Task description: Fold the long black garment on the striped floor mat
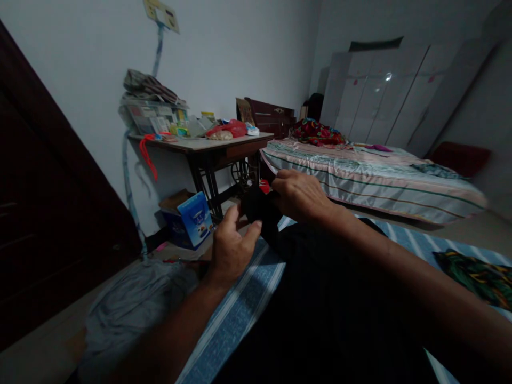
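Note:
A black garment lies spread over a blue and white striped cloth. Its narrow far end is raised between my hands, and its exact kind is hard to make out in the dim light. My left hand has its thumb and fingers closed around the near-left side of that end. On the other side, my right hand pinches the same end with bent fingers, knuckles up. The fingertips of my right hand are partly hidden by the cloth and the hand itself.
Grey cloth is heaped at lower left. A blue box stands below a cluttered sewing-machine table. Farther back are a bed and a wardrobe. A patterned dark green cloth lies at right.

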`<state>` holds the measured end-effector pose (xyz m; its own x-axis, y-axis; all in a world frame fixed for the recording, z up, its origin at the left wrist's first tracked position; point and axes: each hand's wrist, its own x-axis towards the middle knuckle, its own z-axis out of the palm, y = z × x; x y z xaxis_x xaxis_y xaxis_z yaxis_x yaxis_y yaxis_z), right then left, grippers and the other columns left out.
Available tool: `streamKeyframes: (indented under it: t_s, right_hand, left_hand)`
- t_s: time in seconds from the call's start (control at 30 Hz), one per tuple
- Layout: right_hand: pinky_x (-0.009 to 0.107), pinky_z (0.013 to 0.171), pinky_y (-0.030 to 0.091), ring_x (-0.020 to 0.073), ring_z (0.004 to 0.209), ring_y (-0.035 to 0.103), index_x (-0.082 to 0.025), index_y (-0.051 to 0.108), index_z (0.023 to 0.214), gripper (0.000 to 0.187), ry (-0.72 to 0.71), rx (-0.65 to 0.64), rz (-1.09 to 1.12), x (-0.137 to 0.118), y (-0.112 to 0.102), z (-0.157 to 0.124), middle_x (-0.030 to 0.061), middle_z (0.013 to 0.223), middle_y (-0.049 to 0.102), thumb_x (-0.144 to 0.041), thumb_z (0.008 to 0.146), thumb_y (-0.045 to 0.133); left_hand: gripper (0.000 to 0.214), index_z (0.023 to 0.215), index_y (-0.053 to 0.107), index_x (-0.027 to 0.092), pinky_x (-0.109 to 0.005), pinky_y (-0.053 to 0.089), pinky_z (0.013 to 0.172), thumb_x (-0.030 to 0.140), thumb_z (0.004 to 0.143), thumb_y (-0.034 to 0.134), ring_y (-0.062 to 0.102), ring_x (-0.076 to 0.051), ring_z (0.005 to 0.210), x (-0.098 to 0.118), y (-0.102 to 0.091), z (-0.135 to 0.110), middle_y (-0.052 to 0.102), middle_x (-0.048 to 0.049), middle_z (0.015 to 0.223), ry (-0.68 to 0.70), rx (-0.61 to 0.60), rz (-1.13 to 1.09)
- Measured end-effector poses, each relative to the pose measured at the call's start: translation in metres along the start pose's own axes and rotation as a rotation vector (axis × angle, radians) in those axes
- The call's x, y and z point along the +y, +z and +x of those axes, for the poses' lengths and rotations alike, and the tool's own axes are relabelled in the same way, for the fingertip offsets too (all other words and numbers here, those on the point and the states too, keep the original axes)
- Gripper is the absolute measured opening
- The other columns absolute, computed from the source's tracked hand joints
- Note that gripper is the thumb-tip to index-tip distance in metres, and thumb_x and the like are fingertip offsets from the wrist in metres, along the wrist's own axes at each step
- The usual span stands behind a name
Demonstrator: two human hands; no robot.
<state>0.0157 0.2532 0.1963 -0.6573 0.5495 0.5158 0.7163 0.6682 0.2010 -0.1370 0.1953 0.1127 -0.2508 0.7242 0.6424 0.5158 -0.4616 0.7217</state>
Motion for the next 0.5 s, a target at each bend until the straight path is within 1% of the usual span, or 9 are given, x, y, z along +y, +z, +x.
streamKeyframes:
  t_s: [0.07, 0.13, 0.2, 0.3, 0.37, 0.4, 0.5]
  right_hand:
    - [0.029, 0.068, 0.043, 0.0209, 0.083, 0.058, -0.013, 0.064, 0.087, 0.020, 0.100, 0.006, -0.010, 0.007, -0.002, 0.010, 0.0083, 0.087, 0.062, -0.026, 0.086, 0.049]
    - [0.031, 0.072, 0.044, 0.0222, 0.085, 0.060, -0.012, 0.064, 0.091, 0.021, 0.157, 0.034, -0.007, 0.014, -0.007, 0.020, 0.0084, 0.088, 0.064, -0.027, 0.086, 0.050]
    - [0.034, 0.079, 0.043, 0.0224, 0.093, 0.059, -0.010, 0.063, 0.095, 0.023, 0.135, 0.072, 0.007, 0.019, -0.012, 0.029, 0.0072, 0.093, 0.063, -0.024, 0.088, 0.047]
    - [0.034, 0.086, 0.040, 0.0212, 0.103, 0.056, -0.010, 0.062, 0.101, 0.027, 0.033, 0.103, 0.048, 0.020, -0.017, 0.041, 0.0033, 0.101, 0.061, -0.019, 0.090, 0.039]
    - [0.035, 0.086, 0.041, 0.0218, 0.103, 0.056, -0.012, 0.062, 0.102, 0.025, 0.033, 0.128, 0.071, 0.017, -0.017, 0.048, 0.0032, 0.104, 0.061, -0.016, 0.088, 0.041]
    - [0.036, 0.086, 0.042, 0.0226, 0.102, 0.057, -0.013, 0.062, 0.103, 0.025, 0.061, 0.143, 0.079, 0.015, -0.016, 0.050, 0.0041, 0.104, 0.062, -0.016, 0.087, 0.044]
    - [0.043, 0.085, 0.042, 0.0256, 0.098, 0.058, -0.013, 0.062, 0.106, 0.027, 0.150, 0.177, 0.085, 0.009, -0.012, 0.057, 0.0068, 0.098, 0.063, -0.015, 0.086, 0.044]
  left_hand:
    - [0.048, 0.120, 0.052, 0.017, -0.032, 0.049, 0.088, 0.029, 0.075, 0.061, 0.059, -0.022, 0.100, -0.011, 0.005, -0.011, 0.059, -0.0074, 0.118, -0.049, 0.002, 0.010]
    - [0.042, 0.116, 0.055, 0.019, -0.034, 0.047, 0.092, 0.027, 0.075, 0.060, 0.057, -0.023, 0.105, -0.020, 0.012, -0.028, 0.058, -0.0075, 0.120, -0.062, -0.053, 0.025]
    - [0.029, 0.105, 0.061, 0.021, -0.035, 0.044, 0.097, 0.024, 0.076, 0.058, 0.056, -0.025, 0.109, -0.026, 0.023, -0.048, 0.060, -0.0071, 0.118, -0.056, -0.181, 0.014]
    - [0.019, 0.093, 0.065, 0.022, -0.037, 0.040, 0.101, 0.023, 0.074, 0.060, 0.054, -0.026, 0.113, -0.035, 0.047, -0.075, 0.061, -0.0075, 0.118, -0.070, -0.406, -0.041]
    - [0.019, 0.090, 0.065, 0.022, -0.038, 0.041, 0.098, 0.022, 0.071, 0.063, 0.057, -0.027, 0.109, -0.044, 0.065, -0.082, 0.064, -0.0085, 0.114, -0.176, -0.479, -0.086]
    - [0.021, 0.090, 0.065, 0.021, -0.038, 0.043, 0.095, 0.022, 0.069, 0.065, 0.059, -0.027, 0.106, -0.049, 0.075, -0.081, 0.065, -0.0094, 0.109, -0.260, -0.482, -0.105]
    - [0.030, 0.092, 0.062, 0.017, -0.035, 0.047, 0.083, 0.025, 0.065, 0.072, 0.064, -0.027, 0.091, -0.067, 0.101, -0.062, 0.068, -0.0107, 0.095, -0.548, -0.371, -0.150]
